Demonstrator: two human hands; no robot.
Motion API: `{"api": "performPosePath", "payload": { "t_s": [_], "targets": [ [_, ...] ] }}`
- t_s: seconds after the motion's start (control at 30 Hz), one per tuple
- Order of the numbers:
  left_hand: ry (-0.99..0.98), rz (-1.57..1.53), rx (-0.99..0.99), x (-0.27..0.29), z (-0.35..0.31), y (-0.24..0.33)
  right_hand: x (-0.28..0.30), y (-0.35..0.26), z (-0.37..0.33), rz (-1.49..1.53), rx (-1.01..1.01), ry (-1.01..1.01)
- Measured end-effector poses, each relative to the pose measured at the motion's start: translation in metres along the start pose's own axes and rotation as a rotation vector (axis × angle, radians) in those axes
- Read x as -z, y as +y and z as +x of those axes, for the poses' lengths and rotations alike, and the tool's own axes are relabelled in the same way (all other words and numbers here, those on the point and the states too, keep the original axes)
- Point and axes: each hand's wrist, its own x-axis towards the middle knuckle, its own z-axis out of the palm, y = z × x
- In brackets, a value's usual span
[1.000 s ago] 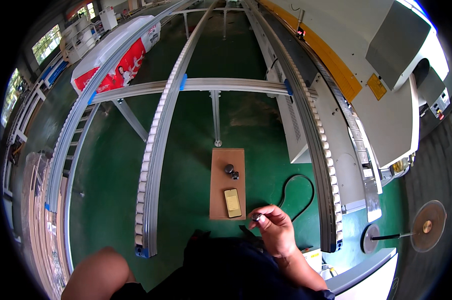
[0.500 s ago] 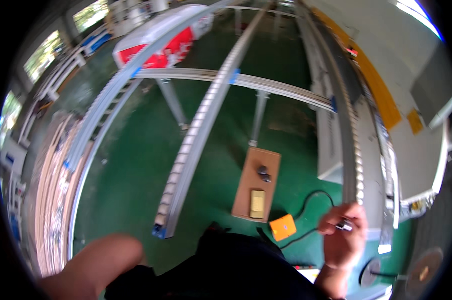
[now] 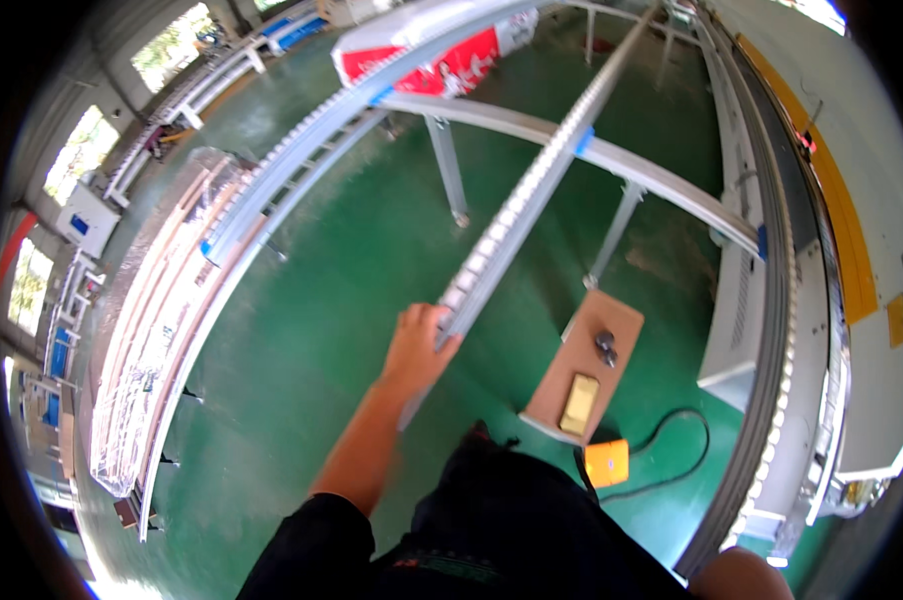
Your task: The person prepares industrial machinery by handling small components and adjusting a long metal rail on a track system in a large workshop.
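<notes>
My left hand is closed around the near end of the middle roller rail, a long grey metal bar with a row of white rollers along its top. The fingers lie over the roller side, and the rail's tip shows below the wrist. Of my right arm, only a bare rounded part shows at the lower right edge, beside the near end of the right-hand roller rail. My right hand is out of view.
A crossbar on legs joins the rails. On the green floor are a brown board with a yellow block, an orange box and a black cable. Wrapped long boards lie at left; a white machine stands at right.
My view has swung left. My left hand has come up and taken hold of the middle rail. My right hand, which held a small shiny metal piece by the right rail, has left the view.
</notes>
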Motion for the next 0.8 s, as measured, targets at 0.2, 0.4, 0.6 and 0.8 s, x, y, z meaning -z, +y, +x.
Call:
{"api": "performPosePath", "payload": {
  "t_s": [0.2, 0.4, 0.6, 0.8],
  "targets": [
    [-0.005, 0.126, -0.005, -0.005, -0.001, -0.005, 0.002, -0.004, 0.001, -0.1, -0.044, -0.057],
    [-0.005, 0.279, -0.033, -0.023, 0.009, -0.006, 0.012, -0.005, -0.004, -0.162, -0.089, -0.084],
    [-0.025, 0.266, -0.138, -0.037, 0.041, -0.004, 0.022, -0.007, -0.004, -0.212, -0.117, -0.096],
    [-0.049, 0.326, -0.133, -0.056, 0.082, -0.015, 0.028, -0.005, 0.0, -0.249, -0.154, -0.114]
  ]
}}
